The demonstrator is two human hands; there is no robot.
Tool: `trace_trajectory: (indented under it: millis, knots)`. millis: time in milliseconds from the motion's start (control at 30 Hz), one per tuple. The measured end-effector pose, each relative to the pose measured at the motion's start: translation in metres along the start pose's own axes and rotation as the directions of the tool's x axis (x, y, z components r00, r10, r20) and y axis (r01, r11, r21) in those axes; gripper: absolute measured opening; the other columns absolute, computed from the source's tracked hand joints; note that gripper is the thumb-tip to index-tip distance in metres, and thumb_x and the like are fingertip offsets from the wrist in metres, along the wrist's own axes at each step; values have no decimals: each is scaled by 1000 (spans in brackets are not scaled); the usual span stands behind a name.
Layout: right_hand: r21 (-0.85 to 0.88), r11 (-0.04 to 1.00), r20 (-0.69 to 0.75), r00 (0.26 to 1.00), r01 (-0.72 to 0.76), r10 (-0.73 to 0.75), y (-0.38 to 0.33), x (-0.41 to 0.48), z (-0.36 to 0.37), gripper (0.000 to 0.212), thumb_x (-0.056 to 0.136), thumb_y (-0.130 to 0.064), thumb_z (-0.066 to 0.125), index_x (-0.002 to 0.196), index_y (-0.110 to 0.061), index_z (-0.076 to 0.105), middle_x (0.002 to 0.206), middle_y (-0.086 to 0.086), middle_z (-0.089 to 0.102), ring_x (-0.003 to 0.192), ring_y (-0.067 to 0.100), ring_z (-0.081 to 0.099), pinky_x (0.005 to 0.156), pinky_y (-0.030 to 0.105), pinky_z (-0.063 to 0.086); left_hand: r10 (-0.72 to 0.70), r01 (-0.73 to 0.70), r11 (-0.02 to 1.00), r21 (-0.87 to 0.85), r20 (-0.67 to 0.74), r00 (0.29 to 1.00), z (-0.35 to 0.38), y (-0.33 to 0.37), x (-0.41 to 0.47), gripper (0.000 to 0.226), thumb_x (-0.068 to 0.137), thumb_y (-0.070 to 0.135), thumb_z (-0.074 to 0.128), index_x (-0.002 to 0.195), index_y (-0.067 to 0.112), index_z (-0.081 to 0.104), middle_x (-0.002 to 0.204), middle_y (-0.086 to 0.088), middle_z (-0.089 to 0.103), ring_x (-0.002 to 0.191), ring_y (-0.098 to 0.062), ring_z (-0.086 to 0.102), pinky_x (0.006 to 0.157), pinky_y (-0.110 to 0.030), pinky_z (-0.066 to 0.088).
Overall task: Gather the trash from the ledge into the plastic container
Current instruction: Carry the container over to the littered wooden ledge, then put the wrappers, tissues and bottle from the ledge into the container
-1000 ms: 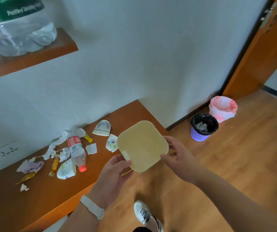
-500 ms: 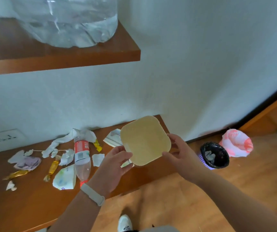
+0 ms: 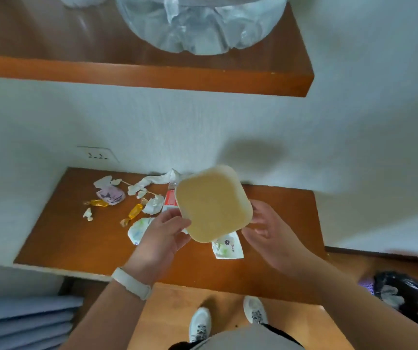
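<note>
A single wide-angle view from the person's head looks forward and steeply down, facing the wall [image 3: 202, 127]. The ledge [image 3: 59, 238] lies close, mid-frame. An upper shelf [image 3: 152, 74] spans the far top, shoes [image 3: 199, 322] mark the near edge, and a bin [image 3: 409, 299] sits at the right.

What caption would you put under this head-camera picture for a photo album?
Left hand holds a yellow plastic container over the littered wooden ledge, right hand at its edge.

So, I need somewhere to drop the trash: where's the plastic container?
Head view, centre: the plastic container is above the ledge, gripped by the left hand, right hand beside it.
</note>
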State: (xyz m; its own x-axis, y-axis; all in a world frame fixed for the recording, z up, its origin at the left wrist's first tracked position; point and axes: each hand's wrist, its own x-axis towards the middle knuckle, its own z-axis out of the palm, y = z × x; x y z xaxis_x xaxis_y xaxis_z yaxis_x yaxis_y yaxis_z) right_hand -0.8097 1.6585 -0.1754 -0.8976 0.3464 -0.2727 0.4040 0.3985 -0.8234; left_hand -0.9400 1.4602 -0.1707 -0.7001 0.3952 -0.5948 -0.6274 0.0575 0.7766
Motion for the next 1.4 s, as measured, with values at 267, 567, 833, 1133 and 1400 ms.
trace_trajectory:
  millis: [267, 567, 833, 1133, 1400]
  knots:
    - [36, 971, 374, 898, 238, -234, -5, 57, -7, 48, 94, -44, 58, 137, -42, 38, 130, -25, 49, 119, -7, 50, 101, 28, 48, 21, -80, 986, -149, -361, 932, 9, -20, -51, 15, 98, 1, 52, 108, 4, 64, 97, -9, 77, 100, -27, 68, 99, -47, 53]
    - [122, 924, 641, 683, 361, -351, -14, 60, 39, 50, 95, -46, 58, 141, -44, 38, 130, -31, 50, 118, -10, 49, 93, 25, 50, -29, -179, 939, -295, -582, 813, 2, -71, -114, 11, 96, 7, 56, 106, 10, 59, 98, -11, 72, 85, -23, 69, 91, -45, 51]
    - [-70, 924, 702, 677, 377, -223, 13, 72, 57, 48, 98, -46, 53, 142, -32, 41, 139, -17, 49, 121, 2, 49, 98, 28, 45, -87, -179, 905, -386, -579, 810, -9, -98, -130, 38, 75, 20, 70, 109, 10, 58, 105, -12, 69, 102, -27, 62, 103, -50, 47]
    - [-529, 786, 542, 840, 321, 22, 94, 112, 35, 57, 93, -47, 58, 143, -25, 41, 145, 4, 44, 133, 26, 44, 99, 43, 50, -159, -102, 919, -381, -594, 789, -25, -124, -134, 46, 71, 24, 73, 112, 10, 57, 108, -12, 61, 102, -23, 59, 105, -49, 46]
    - [-606, 718, 520, 853, 341, 34, 107, 101, 52, 64, 91, -40, 65, 145, -17, 39, 142, 7, 44, 132, 28, 41, 103, 39, 44, -211, -57, 919, -390, -609, 765, -31, -138, -132, 23, 91, 11, 66, 112, 10, 58, 109, -10, 65, 103, -24, 60, 98, -45, 48]
